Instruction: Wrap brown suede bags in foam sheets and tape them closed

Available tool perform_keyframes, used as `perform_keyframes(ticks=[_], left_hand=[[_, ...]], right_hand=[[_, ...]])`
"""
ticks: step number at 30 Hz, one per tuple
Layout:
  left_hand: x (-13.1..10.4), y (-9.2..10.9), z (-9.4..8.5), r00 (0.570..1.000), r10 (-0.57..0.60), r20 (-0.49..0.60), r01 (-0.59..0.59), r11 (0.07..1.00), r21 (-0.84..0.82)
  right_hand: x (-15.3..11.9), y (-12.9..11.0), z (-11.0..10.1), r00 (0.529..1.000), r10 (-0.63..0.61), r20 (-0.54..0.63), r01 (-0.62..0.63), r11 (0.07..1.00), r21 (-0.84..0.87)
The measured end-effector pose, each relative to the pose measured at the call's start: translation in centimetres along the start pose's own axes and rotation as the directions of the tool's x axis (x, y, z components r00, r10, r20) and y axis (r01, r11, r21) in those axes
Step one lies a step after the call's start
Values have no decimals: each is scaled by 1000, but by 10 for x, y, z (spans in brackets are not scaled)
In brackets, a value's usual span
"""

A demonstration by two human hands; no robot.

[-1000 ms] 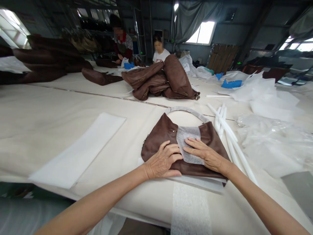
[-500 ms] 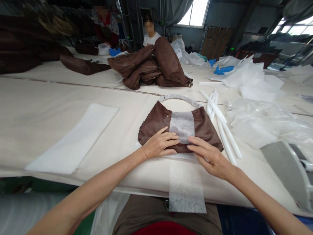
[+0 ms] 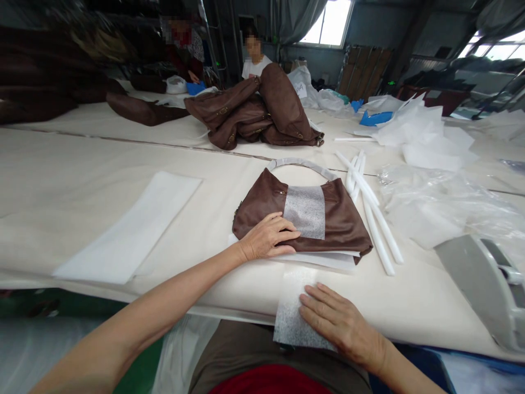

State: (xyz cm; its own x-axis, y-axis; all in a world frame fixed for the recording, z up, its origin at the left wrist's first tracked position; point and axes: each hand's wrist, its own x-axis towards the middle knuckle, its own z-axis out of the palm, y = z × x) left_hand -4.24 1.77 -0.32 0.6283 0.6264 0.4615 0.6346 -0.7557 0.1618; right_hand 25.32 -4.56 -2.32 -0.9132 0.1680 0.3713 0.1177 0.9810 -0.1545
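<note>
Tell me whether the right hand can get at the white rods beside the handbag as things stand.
Probably yes: the right hand lies over the white strip, and only pale tabletop shows between it and the near ends of the white rods.

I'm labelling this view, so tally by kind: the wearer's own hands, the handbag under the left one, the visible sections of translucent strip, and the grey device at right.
Own hands: 2 (left hand, right hand)
Brown handbag: 1
Strip sections: 2 (upper section, lower section; whether they join is hidden)
Grey device: 1
Total: 6
</note>
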Motion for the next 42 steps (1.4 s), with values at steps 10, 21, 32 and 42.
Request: perform_keyframes(ticks=[10,21,32,42], left_hand=[[-1,0,-7,989,-106,102,121,980,-155],[14,3,-4,861,-502,78,492,786,-374],[19,16,14,652,-750,-114,670,640,-376],[20,22,21,505,-847,-166,771,529,-354]], right_hand=[[95,91,-39,736,620,-273,-489,765,419],[103,95,0,393,879,-271,-714,477,512],[109,97,17,277,872,-404,-820,434,374],[112,95,19,220,866,-449,-836,405,370]])
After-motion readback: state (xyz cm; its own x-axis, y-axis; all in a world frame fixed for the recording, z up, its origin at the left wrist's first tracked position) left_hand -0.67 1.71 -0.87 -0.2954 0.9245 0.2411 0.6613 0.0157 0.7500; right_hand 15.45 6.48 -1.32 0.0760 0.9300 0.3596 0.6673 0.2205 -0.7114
